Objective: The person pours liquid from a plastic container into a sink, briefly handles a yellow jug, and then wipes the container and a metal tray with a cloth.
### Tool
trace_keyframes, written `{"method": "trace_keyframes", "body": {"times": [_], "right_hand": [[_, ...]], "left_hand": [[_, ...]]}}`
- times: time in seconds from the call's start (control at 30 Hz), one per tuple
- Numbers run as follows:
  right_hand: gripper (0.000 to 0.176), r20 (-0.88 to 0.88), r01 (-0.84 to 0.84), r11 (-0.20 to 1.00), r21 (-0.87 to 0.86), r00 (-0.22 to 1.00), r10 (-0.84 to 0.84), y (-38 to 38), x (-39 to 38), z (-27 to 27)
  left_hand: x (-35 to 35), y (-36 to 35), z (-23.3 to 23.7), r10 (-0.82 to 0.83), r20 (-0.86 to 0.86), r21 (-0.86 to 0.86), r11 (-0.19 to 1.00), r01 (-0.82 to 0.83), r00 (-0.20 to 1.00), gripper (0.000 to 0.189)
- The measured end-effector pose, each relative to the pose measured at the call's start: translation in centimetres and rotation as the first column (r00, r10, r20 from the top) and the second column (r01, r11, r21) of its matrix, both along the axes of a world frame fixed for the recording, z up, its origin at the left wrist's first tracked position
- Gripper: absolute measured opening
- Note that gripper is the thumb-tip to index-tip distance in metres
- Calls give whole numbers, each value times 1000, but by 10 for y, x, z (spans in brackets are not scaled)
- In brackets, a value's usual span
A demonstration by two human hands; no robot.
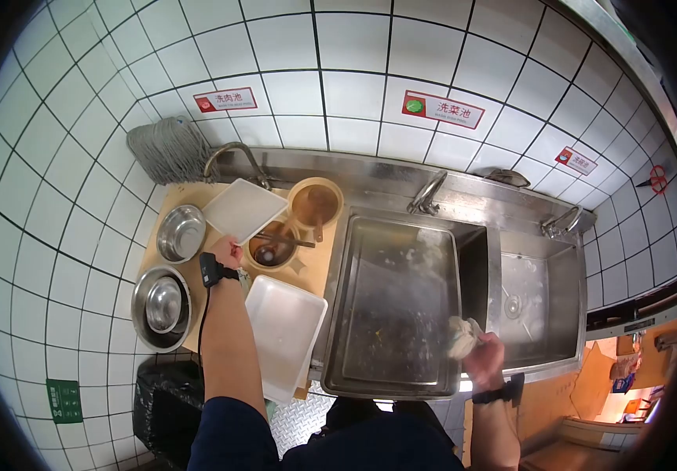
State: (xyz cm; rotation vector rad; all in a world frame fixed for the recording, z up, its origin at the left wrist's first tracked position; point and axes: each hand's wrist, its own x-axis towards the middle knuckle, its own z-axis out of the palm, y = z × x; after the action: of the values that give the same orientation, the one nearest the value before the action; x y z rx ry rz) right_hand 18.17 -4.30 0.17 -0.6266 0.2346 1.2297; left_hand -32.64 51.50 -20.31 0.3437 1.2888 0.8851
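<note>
My right hand (pixel 484 358) is closed on a crumpled pale cloth (pixel 462 337) at the right rim of a large metal tray (pixel 401 306). The tray lies over the sink and holds cloudy liquid with small scraps in it. On the left, my left hand (pixel 227 253) is at the lower edge of a white lid (pixel 246 210), its fingers bent; whether they grip the lid I cannot make out. Right beside that hand stands a round tan container (pixel 273 250) with a dark utensil across it. A white rectangular tray (pixel 285 326) lies below.
Metal bowls (pixel 181 233) (pixel 163 304) stand at the left of the wooden board (pixel 225 192). Another tan container (pixel 315 206) is at the back. Faucets (pixel 429 192) line the wall. An empty sink basin (pixel 528 306) is at the right; a black bag (pixel 167 408) is low left.
</note>
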Motion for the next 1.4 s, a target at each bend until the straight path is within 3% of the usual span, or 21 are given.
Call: {"method": "trace_keyframes", "body": {"times": [0.03, 0.1, 0.13, 0.23, 0.3, 0.37, 0.4, 0.43, 0.5, 0.57, 0.6, 0.67, 0.83, 0.9, 0.97, 1.03, 1.13, 1.27, 1.4], "right_hand": [[50, 1, -2, 1000, 1, 1000, 2, 0, 1, -5], [58, 12, -20, 996, 86, 1000, 19, 5, 2, -17], [63, -11, -1, 997, 77, 1000, 2, 7, 3, -17], [64, 39, -12, 995, 97, 999, 8, 17, 4, -25], [61, -77, -70, 974, 213, 993, 89, 18, 11, -33], [55, 79, -129, 975, 181, 990, 116, 22, 3, -13], [48, 280, -150, 988, 36, 951, 134, 23, -4, -2], [37, 39, -115, 992, 42, 993, 114, 28, -4, 4], [25, 4, -175, 982, 73, 985, 175, 22, 0, 3], [17, 42, -168, 986, 20, 985, 167, 25, -5, 16], [17, 28, -183, 980, 73, 983, 182, 26, -4, 13], [19, 85, -175, 978, 115, 982, 166, 33, -4, 9], [26, 144, -170, 977, 130, 978, 151, 32, -3, 8], [33, 344, -188, 981, 56, 926, 158, 32, -7, 19], [33, 385, -196, 980, 44, 908, 165, 29, -5, 21], [31, 435, -185, 977, -103, 875, 211, 25, -4, 22], [32, 473, -194, 977, -87, 855, 212, 22, 3, 9], [31, 492, -163, 976, -145, 844, 214, 27, 25, 10], [26, 463, -17, 998, -65, 885, 45, 46, 61, 1]], "left_hand": [[23, -48, 1, 2, 1, 1, 1000, -2, 1000, 14], [58, -95, 98, 120, 92, 265, 954, -140, 989, 11], [61, -105, 97, 121, 93, 267, 953, -142, 988, 11], [69, -154, 102, -15, 158, 297, 954, -33, 987, 9], [103, -219, 154, -126, 119, 352, 933, 77, 985, 15], [140, -278, 193, -99, 219, 364, 931, 13, 971, 32], [159, -303, 204, -64, 218, 348, 938, -16, 974, 46], [171, -324, 203, -86, 216, 338, 941, 8, 973, 46], [194, -363, 199, -202, 185, 490, 867, 88, 962, 45], [227, -395, 212, -260, 184, 508, 851, 135, 948, 39], [243, -408, 215, -277, 189, 515, 845, 145, 942, 35], [273, -428, 222, -323, 185, 553, 815, 173, 928, 24], [330, -457, 235, -339, 166, 576, 795, 188, 926, 20], [344, -465, 233, -327, 145, 585, 789, 186, 934, 22], [351, -472, 228, -374, 96, 587, 769, 251, 922, 24], [357, -476, 219, -421, 48, 588, 745, 316, 906, 27], [362, -481, 215, -407, -20, 607, 721, 335, 913, 31], [354, -482, 226, -525, -55, 539, 701, 468, 850, 36], [341, -494, 231, -626, -133, 495, 630, 598, 769, 34]]}}
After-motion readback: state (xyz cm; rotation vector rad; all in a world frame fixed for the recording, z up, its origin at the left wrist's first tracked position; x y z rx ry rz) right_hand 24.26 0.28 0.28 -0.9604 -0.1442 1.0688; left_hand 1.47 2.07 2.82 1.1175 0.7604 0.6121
